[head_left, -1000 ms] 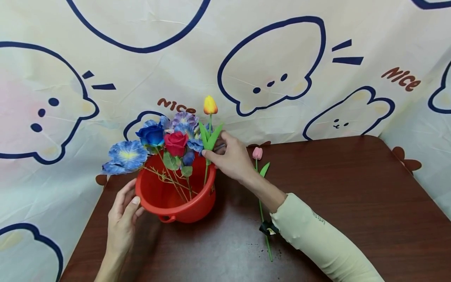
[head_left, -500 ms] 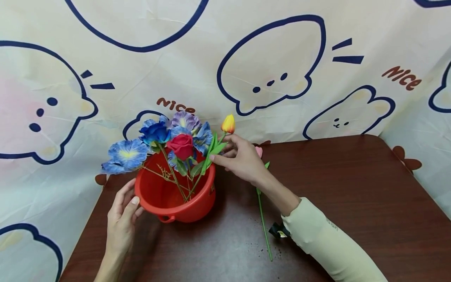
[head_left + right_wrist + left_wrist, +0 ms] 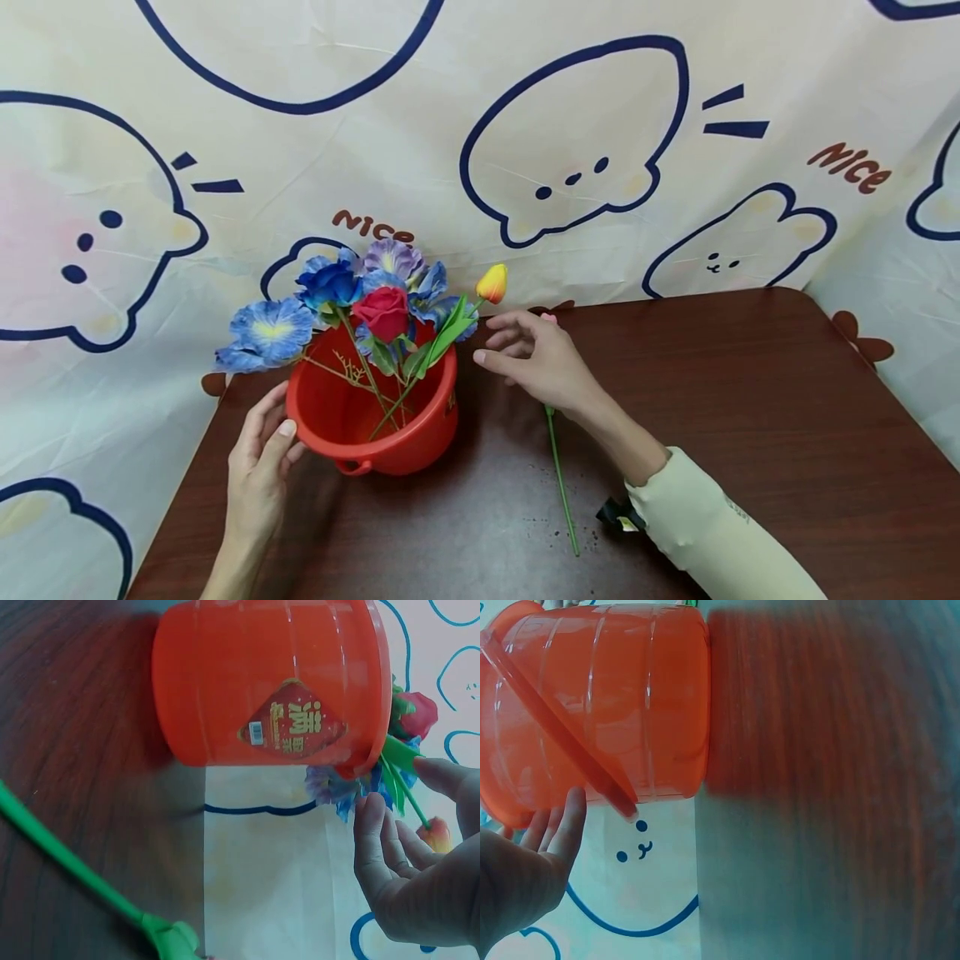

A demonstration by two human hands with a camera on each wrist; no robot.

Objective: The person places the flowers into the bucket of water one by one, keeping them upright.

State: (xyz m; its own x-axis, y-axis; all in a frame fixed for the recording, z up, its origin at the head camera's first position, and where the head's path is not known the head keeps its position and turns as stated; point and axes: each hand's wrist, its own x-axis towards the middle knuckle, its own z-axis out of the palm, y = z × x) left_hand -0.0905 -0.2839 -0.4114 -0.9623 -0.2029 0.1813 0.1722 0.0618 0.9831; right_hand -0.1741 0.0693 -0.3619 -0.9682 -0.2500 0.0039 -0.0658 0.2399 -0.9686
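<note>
A red plastic bucket (image 3: pixel 420 450) stands on the table, holding artificial flowers. My left hand (image 3: pixel 258 471) touches its left side, fingertips and thumb against the wall just under the rim, fingers fairly straight. The yellow-orange tulip (image 3: pixel 492 283) leans out over the bucket's right rim, its green leaves (image 3: pixel 450 333) beside a red rose (image 3: pixel 382 312). My right hand (image 3: pixel 543 362) is just right of it, fingers loosely bent, with nothing held. Blue rose (image 3: pixel 330 281), blue flower (image 3: pixel 270 329) and purple flower (image 3: pixel 393 260) fill the back and left.
On the table (image 3: pixel 750 417) right of the bucket lies a pink tulip (image 3: pixel 557 467), its head mostly hidden behind my right hand. A small black device (image 3: pixel 618 515) sits by the right sleeve cuff. Dark specks dot the table near the stem. A printed cloth (image 3: pixel 570 100) hangs behind.
My right hand has let go of the yellow-orange tulip and drawn back to the right. The tulip has tipped rightward and lower over the rim. My left hand stays at the bucket.
</note>
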